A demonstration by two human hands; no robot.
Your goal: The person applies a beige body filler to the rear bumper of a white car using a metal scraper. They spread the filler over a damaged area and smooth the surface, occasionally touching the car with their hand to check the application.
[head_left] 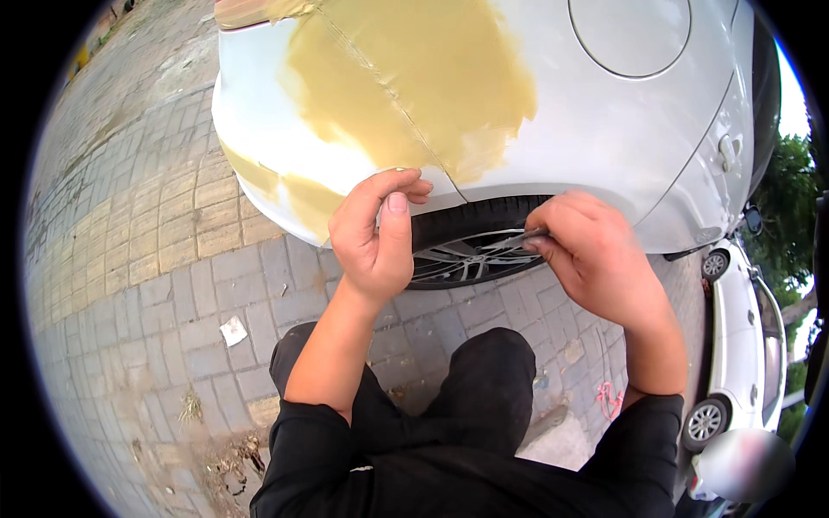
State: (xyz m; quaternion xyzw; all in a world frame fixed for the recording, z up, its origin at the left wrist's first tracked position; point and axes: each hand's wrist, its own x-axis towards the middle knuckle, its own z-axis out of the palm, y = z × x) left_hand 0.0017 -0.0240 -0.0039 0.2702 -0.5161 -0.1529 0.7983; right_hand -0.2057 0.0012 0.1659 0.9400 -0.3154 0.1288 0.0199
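In front of me is a white car's rear side panel (pixel 596 138), with a wide patch of yellowish filler (pixel 432 69) smeared across a seam. My left hand (pixel 376 233) is raised before the lower edge of the patch. Its fingers are loosely bent, the thumb stands apart from them, and nothing is held between. Over the wheel (pixel 475 255), my right hand (pixel 596 250) pinches a small, thin, dark piece (pixel 535 236) between thumb and fingers. Most of that piece is hidden, so its kind cannot be made out. Neither hand visibly touches the car.
A round fuel flap (pixel 630 30) sits high on the panel. Paving bricks (pixel 190 302) cover the ground, with a scrap of white paper (pixel 233 331) on them. Pink string (pixel 610 399) and a pale stone block (pixel 557 445) lie by my knees. Another white car (pixel 738 345) stands at the right.
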